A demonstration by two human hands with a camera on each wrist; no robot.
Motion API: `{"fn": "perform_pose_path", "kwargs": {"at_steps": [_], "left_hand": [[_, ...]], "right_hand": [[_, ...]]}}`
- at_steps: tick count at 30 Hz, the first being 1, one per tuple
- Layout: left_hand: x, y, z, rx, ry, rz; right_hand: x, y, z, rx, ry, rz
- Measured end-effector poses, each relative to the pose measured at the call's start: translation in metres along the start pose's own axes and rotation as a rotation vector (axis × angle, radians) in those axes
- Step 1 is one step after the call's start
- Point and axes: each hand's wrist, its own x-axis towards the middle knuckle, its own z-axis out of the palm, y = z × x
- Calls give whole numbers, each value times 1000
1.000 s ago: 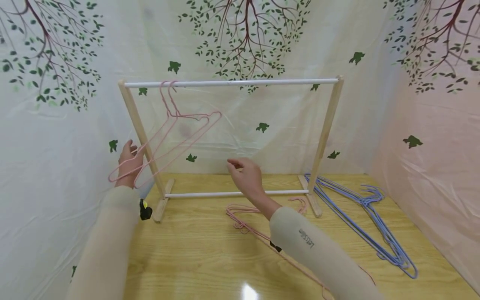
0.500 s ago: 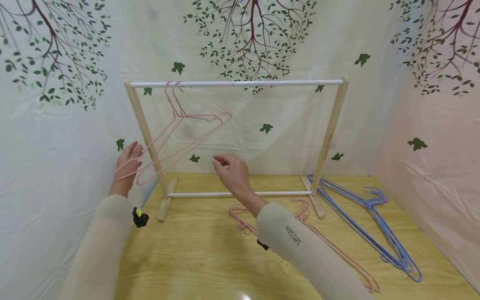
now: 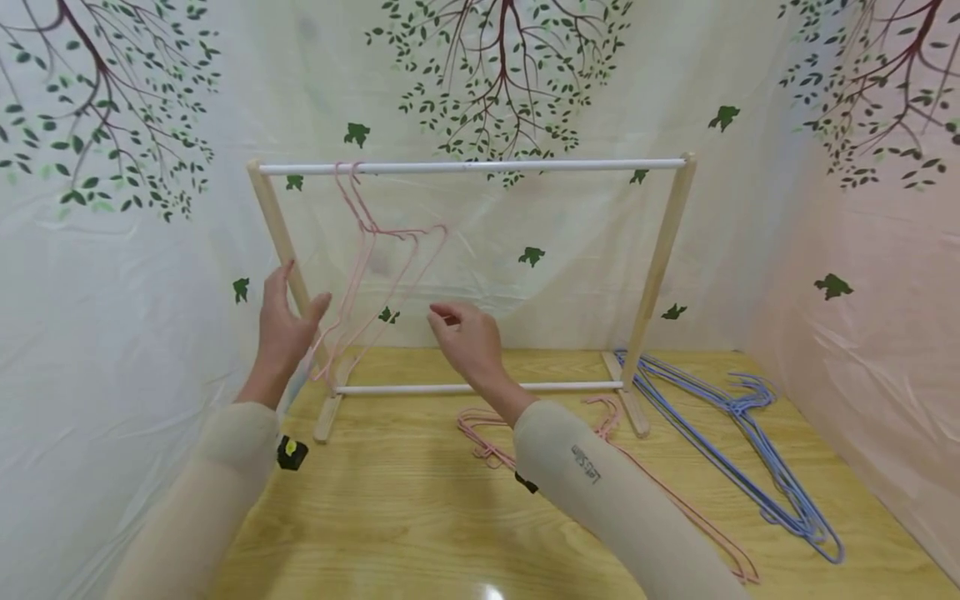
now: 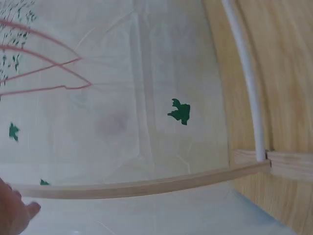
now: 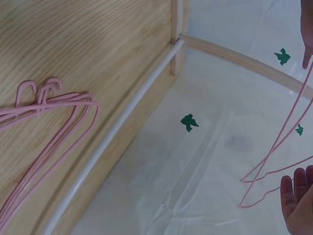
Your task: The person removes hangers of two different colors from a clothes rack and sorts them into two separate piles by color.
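Observation:
Two pink hangers (image 3: 408, 267) hang by their hooks near the left end of the rack's white top rod (image 3: 480, 167). My left hand (image 3: 281, 333) is just left of them, its fingers straight and thumb spread. Whether it touches their lower ends cannot be told. My right hand (image 3: 472, 342) is in the air right of the hanging hangers, fingers loosely bent and holding nothing; the right wrist view shows relaxed fingers (image 5: 288, 193) near one hanger. Beneath my right forearm, several pink hangers (image 3: 678, 504) lie on the wooden table (image 3: 390, 517).
Several blue hangers (image 3: 772, 462) lie stacked on the table at the right, by the rack's right foot (image 3: 633, 408). A white lower rod (image 3: 420, 389) joins the wooden posts (image 3: 656, 267). Behind stands a pale curtain (image 3: 585, 300) with printed trees and birds.
My left hand came out from among the hangers' left ends and moved right and slightly up. The hanging hangers turned, their left ends swinging right. My right hand went slightly left, then stayed.

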Motion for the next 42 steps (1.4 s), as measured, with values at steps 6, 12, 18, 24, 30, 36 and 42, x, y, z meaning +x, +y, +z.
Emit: {"fn": "perform_pose_path", "kwargs": {"at_steps": [6,12,18,24,30,36,42], "left_hand": [[36,-9,-10,-19,139,-292],[48,-10,-21,15,-144,-408],[46,-7,-18,-2,-139,-350],[46,-7,-11,22,-60,-346],[47,-7,-7,90,-14,-322],[45,-6,-9,69,-37,-298],[44,-8,-12,54,-61,-293]], "right_hand": [[2,-7,-3,15,-17,-7],[2,-14,-3,23,-50,-13],[6,-31,10,56,-90,16],[5,-50,34,102,-172,64],[2,-63,53,169,-224,147],[9,-70,60,209,-217,210],[26,-74,62,277,-180,257]]}}
